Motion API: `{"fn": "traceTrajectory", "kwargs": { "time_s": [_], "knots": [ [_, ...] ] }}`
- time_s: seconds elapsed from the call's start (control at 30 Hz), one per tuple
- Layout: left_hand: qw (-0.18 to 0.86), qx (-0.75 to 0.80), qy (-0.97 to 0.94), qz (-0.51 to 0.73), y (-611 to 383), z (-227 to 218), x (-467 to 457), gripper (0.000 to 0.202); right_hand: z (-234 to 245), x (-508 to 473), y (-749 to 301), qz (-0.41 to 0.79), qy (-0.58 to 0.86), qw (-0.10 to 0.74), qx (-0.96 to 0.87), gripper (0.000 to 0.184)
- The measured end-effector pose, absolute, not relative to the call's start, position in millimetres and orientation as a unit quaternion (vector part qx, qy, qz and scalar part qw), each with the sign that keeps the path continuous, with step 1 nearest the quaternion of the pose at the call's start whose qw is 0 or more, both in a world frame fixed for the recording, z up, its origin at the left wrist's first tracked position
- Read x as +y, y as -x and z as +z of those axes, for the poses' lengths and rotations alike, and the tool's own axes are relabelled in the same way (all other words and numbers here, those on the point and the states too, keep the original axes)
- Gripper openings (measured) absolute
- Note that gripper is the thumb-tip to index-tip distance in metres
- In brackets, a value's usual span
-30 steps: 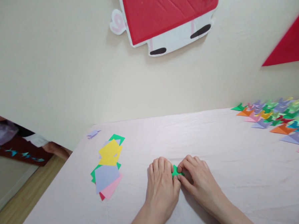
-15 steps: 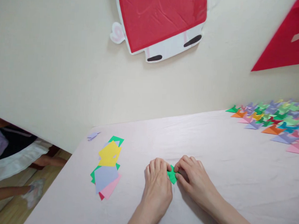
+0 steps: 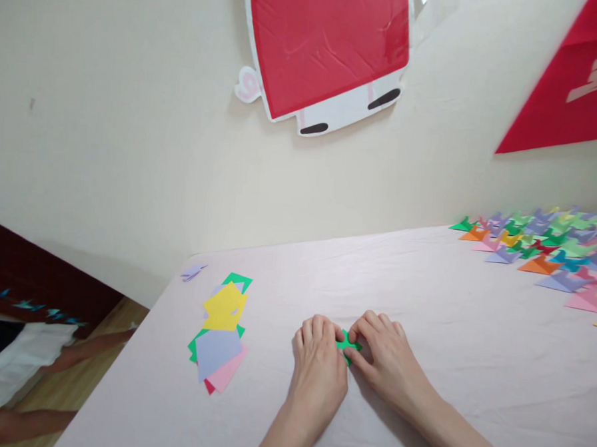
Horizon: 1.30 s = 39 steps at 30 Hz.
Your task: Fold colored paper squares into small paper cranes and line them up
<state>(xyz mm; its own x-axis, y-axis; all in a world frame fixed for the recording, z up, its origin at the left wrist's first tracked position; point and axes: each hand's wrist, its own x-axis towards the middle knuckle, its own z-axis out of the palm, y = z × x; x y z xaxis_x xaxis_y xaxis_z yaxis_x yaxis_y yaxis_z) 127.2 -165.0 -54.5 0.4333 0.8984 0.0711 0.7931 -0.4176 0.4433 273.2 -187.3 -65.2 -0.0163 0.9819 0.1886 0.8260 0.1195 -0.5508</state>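
The left hand (image 3: 320, 365) and right hand (image 3: 385, 348) pinch a green paper (image 3: 345, 344), maybe part folded, on the table (image 3: 425, 290), with flat papers (image 3: 218, 355) at left not folded yet and many folded papers (image 3: 540, 265) done farther off at right

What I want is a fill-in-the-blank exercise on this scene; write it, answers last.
The left hand and right hand touch paper coloured ____.
The loose sheets lie to the hands' ____.
The cluster of folded pieces lies to the hands' ____.
The cutout on the wall is mostly ____.

Missing words: green; left; right; red.
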Motion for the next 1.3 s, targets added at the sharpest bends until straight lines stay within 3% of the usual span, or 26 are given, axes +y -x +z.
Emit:
{"fn": "traceTrajectory", "kwargs": {
  "time_s": [0.4, 0.67, 0.8, 0.9, 1.13, 1.3],
  "knots": [
    [0.158, 0.513, -0.83, 0.154, -126.5, -56.0, -168.1, 0.034, -63.4, -186.7, -264.1, 0.154, 0.681, 0.267, -0.664, 0.01],
    [0.149, 0.507, -0.833, 0.165, -122.0, -51.2, -168.4, 0.038, -66.1, -180.0, -279.4, 0.205, 0.652, 0.265, -0.68, 0.028],
    [0.151, 0.502, -0.834, 0.169, -120.1, -51.2, -168.5, 0.026, -65.7, -179.1, -282.6, 0.205, 0.646, 0.266, -0.686, 0.033],
    [0.157, 0.512, -0.827, 0.171, -120.2, -54.4, -168.9, 0.022, -64.9, -181.3, -283.6, 0.208, 0.638, 0.273, -0.69, 0.031],
    [0.165, 0.523, -0.81, 0.207, -117.6, -51.8, -175.9, 0.036, -63.6, -191.2, -289.2, 0.217, 0.606, 0.327, -0.692, 0.025],
    [0.262, 0.488, -0.795, 0.249, -110.3, -55.8, -177.8, 0.03, -65.9, -196.9, -287.7, 0.225, 0.595, 0.325, -0.699, 0.015]
  ]
}}
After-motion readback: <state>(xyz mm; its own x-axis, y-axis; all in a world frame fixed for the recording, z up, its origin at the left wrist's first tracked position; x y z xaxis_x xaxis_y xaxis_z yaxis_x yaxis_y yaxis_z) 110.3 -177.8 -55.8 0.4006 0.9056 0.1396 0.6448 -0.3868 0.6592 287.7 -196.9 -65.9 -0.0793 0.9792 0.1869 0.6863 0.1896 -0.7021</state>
